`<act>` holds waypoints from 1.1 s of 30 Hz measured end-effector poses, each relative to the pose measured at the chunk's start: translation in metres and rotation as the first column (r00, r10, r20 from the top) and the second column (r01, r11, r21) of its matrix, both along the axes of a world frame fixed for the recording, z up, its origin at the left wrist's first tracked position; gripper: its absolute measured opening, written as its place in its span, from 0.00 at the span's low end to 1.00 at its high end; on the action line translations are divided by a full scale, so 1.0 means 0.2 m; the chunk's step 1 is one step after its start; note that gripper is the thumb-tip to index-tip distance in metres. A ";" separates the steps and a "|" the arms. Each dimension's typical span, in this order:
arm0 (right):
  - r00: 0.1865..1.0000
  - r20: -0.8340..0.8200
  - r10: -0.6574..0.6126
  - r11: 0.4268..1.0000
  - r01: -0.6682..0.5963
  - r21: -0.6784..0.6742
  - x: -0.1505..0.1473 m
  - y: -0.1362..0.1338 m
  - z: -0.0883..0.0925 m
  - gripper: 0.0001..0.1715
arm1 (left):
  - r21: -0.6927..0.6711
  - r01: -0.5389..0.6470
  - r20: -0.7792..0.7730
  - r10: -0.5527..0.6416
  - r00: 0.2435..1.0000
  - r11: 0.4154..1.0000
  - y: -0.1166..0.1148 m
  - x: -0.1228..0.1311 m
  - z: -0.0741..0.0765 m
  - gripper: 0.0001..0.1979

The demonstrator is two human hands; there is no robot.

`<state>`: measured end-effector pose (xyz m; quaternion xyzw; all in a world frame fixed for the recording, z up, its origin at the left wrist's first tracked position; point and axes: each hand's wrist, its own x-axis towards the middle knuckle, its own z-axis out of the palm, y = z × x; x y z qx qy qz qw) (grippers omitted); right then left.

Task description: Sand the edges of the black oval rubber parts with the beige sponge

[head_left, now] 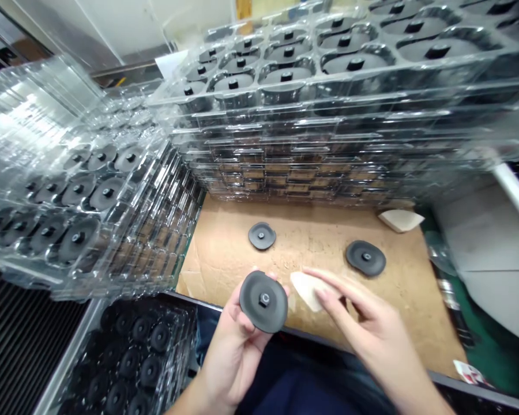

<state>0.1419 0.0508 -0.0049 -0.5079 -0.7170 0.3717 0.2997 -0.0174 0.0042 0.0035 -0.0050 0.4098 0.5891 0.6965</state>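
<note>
My left hand (237, 357) holds a dark grey, rounded dish-shaped part (253, 288) with a small raised hub at its centre, its face turned up toward me. Just to the right, my right hand (367, 323) pinches a cream-white wedge-shaped pad (305, 290) between thumb and fingers. The pad's tip points at the part, with a small gap between them. Two similar dark parts lie on the cardboard: one part (262, 236) beyond my left hand, another part (365, 258) beyond my right.
Tall stacks of clear plastic trays (285, 129) filled with dark parts stand along the back, with another tray stack (125, 213) at left. A lower tray (130, 366) sits beside my left arm. A second white wedge (401, 220) lies on the cardboard sheet (225, 259).
</note>
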 end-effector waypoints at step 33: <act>0.997 -0.040 0.071 0.997 -0.070 0.030 0.04 0.04 0.04 0.12 | 0.183 0.225 0.216 -0.262 0.941 0.957 -0.03 -0.02 0.03 0.20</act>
